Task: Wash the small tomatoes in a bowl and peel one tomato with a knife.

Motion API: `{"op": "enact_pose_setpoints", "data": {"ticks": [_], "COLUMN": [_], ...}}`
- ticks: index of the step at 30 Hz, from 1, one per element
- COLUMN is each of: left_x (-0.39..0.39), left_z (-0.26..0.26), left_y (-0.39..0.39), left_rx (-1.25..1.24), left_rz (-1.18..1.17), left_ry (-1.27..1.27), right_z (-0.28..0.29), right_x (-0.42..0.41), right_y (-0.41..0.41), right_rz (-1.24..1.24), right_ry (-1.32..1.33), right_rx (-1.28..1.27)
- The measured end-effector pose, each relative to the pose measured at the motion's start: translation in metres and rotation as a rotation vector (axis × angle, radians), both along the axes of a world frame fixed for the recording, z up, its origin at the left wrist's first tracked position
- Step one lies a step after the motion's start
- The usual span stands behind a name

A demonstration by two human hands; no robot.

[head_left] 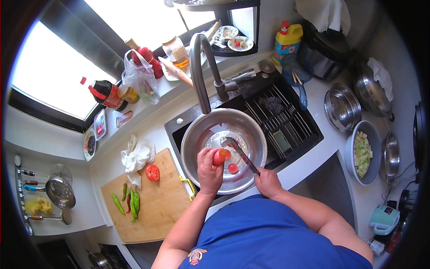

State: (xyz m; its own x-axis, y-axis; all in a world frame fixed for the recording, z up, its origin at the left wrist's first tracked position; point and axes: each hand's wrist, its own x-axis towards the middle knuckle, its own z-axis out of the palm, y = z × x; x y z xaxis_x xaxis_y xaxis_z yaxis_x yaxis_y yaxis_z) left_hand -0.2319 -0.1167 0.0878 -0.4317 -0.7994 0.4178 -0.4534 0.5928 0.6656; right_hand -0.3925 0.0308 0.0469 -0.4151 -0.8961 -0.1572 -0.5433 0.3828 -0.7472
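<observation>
My left hand (209, 173) grips a red tomato (218, 157) above a stainless steel basin (188, 144) set in the sink. In my right hand (268, 184) is the handle of a kitchen knife (244, 156), its dark blade slanting over the basin toward the tomato. Clear water seems to fill the lower basin. A small round red piece (232, 168) lies in it, and another red shape shows just behind the held tomato, partly hidden. On the wooden cutting board (164, 208) to the left rest a tomato (152, 173) and several green chili peppers (134, 203), with one red chili (128, 202) among them.
A grey faucet (201, 74) arches over the basin. A crumpled white cloth (137, 156) overlaps the board, whose edge has a yellow handle (189, 188). Right of the sink's drying rack (282, 117), a grey bowl (349, 168) holds pale green cubes. Bottles and jars line the windowsill.
</observation>
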Motion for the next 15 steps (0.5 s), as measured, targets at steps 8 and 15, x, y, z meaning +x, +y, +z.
{"op": "enact_pose_setpoints", "data": {"ticks": [8, 15], "left_x": [0.013, 0.023], "left_z": [-0.015, -0.017], "left_y": [0.001, 0.003], "left_rx": [1.037, 1.246], "left_rz": [-0.085, -0.032], "left_ry": [0.73, 0.946], "right_z": [0.018, 0.019], "right_x": [-0.014, -0.006], "right_y": [-0.006, -0.008], "right_rz": [-0.044, 0.05], "right_ry": [-0.028, 0.038], "right_rx": [-0.126, -0.374]}}
